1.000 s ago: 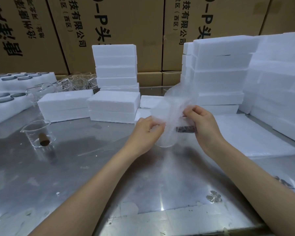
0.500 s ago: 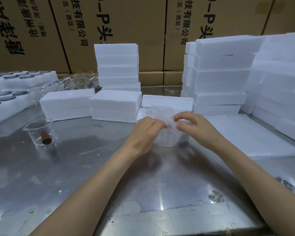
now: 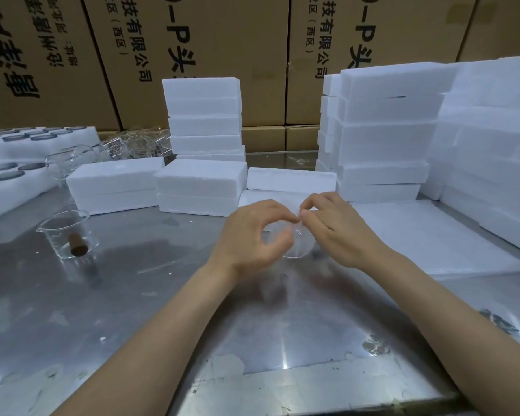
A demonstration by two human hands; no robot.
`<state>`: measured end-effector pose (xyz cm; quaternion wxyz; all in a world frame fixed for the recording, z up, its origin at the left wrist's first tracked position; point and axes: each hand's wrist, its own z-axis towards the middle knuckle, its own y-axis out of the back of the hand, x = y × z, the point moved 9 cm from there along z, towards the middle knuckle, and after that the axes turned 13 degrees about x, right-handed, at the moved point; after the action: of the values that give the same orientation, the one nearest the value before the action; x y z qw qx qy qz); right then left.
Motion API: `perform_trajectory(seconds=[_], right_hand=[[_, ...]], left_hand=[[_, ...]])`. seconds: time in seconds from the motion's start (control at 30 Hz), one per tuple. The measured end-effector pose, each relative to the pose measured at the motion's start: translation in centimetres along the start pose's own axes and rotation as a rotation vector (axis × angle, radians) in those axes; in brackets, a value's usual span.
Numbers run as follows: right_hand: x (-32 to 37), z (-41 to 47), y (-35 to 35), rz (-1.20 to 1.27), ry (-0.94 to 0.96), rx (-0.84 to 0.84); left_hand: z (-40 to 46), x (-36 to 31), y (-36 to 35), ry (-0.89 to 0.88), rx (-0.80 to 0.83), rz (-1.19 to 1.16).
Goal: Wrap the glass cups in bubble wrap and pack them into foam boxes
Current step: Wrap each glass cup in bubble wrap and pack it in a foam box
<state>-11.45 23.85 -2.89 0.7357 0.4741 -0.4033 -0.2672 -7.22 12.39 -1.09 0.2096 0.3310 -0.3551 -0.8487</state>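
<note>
Clear glass cup (image 3: 294, 244), wrapped in bubble wrap (image 3: 301, 232), upright on the steel table (image 3: 150, 295) at centre. Left hand (image 3: 252, 235): fingers curled round the cup's near side. Right hand (image 3: 333, 226): thumb and forefinger pinching the wrap at the cup's top. Beyond, touching neither hand: closed white foam boxes (image 3: 201, 187), singly and in stacks. Left: bare glass beaker (image 3: 68, 235) holding a brown cork (image 3: 78, 249). Right: flat white foam sheet (image 3: 427, 235). Rear: printed cardboard cartons (image 3: 222, 49).
</note>
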Motion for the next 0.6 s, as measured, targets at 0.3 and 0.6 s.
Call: perform_trajectory(seconds=[0.3,0.6], right_hand=[[-1.2,-0.8,1.2,0.446,0.005,-0.214],[0.2,-0.3,-0.5,0.216,0.095,-0.068]], left_hand=[[1.0,0.9,-2.4,0.083,0.158,0.381],[0.0,3.2,-1.3,0.165,-0.086,0.0]])
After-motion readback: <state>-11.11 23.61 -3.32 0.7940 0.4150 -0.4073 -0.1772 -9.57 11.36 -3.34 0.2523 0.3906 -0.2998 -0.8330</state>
